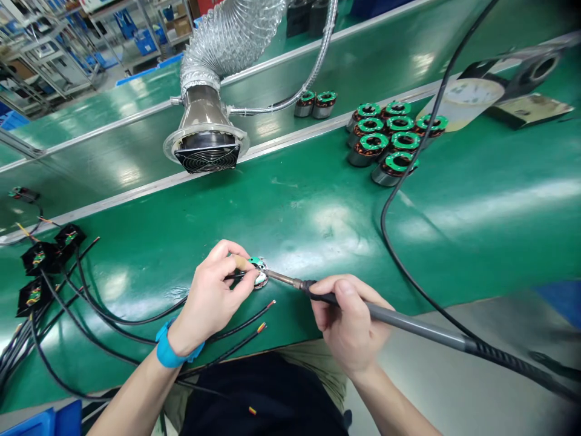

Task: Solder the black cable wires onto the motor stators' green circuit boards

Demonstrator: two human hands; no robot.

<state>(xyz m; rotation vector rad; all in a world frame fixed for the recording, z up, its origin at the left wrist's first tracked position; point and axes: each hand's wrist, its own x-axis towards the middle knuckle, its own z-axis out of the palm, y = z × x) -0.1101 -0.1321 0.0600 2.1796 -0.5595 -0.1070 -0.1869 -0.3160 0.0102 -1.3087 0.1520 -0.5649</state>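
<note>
My right hand (351, 321) is closed around the handle of a soldering iron (408, 325), whose metal tip points left. That tip meets the small green-topped motor stator (258, 263) on the bench. Thumb and fingers of my left hand (220, 290) pinch the end of a black cable (233, 276) against the stator's top. The fingertips cover much of the joint, so the wire ends there are hard to make out. Two other black cables with coloured wire ends (262, 327) lie just below my left hand.
Several stators (399, 142) stand grouped at the back right, with two more stators (324, 104) on the ledge. A fume extractor (209, 151) hangs over the bench's back. Black housings with cables (39, 257) lie left. The iron's cord (408, 272) loops across the right.
</note>
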